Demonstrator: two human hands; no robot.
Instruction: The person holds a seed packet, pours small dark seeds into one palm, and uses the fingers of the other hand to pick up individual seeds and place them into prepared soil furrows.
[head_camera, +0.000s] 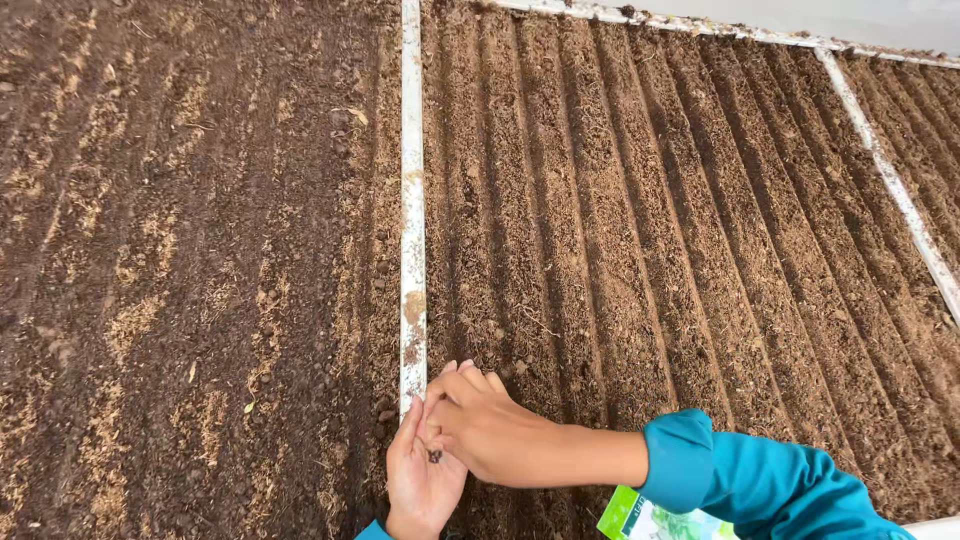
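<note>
Right hand (490, 430) pinching dark seeds (435, 456) out of the cupped left hand (420, 480), right over the furrowed soil bed (640, 230).

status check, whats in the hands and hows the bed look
Left hand open, palm up, dark seeds in it. Right hand pinching at them. Furrowed soil bed ahead, nothing in the way.

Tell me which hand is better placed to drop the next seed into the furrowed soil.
Probably the right hand: its fingertips pinch at the dark seeds in the cupped left hand, and it lies over the furrowed bed. The left is occupied as the holder.
</note>
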